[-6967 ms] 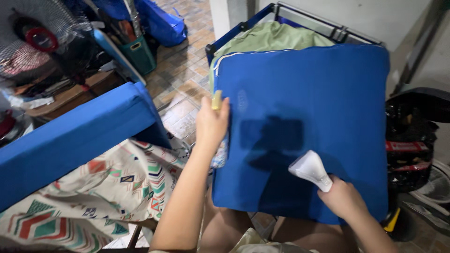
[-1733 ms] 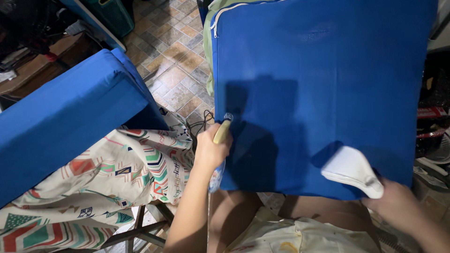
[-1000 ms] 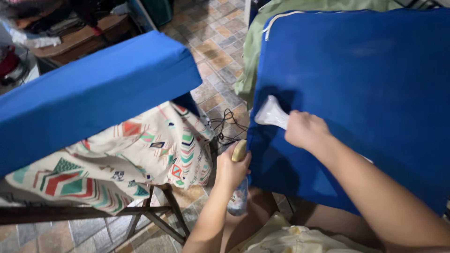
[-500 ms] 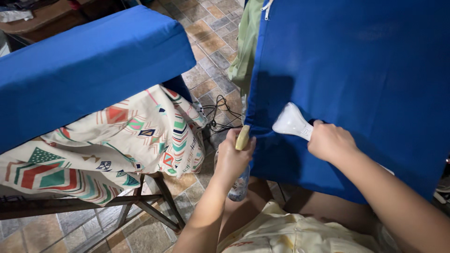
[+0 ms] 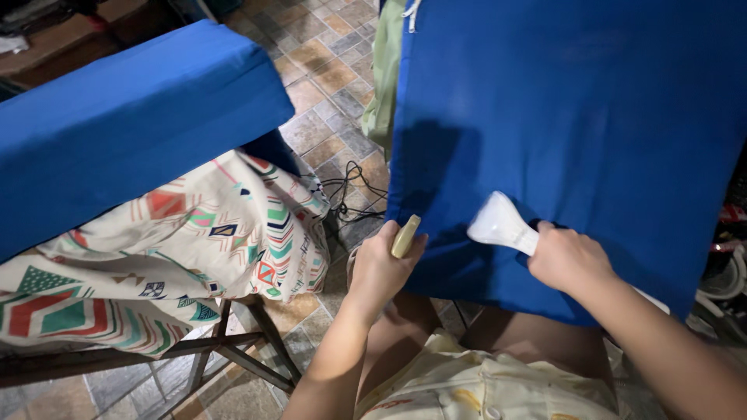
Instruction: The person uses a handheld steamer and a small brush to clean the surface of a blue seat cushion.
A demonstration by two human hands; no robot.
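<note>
A large blue fabric-covered cushion [image 5: 576, 117] leans over my lap. My left hand [image 5: 381, 268] grips its lower left edge together with a small yellowish object [image 5: 405, 236]. My right hand [image 5: 568, 258] is closed on a white handheld tool [image 5: 500, 223], whose wide head presses against the blue fabric near the lower left corner. A green cloth [image 5: 387, 70] hangs behind the cushion's left edge.
A second blue cushion [image 5: 124, 117] lies at the left on a cloth with a colourful geometric pattern [image 5: 194, 257], over a dark metal frame [image 5: 233, 342]. Black cables [image 5: 346, 190] lie on the tiled floor [image 5: 327, 62] between them. A dark object stands at the right edge.
My right hand has brought the white tool from the cushion's lower right across to its lower left. My left hand keeps hold of the left edge. The view has tilted down and left.
</note>
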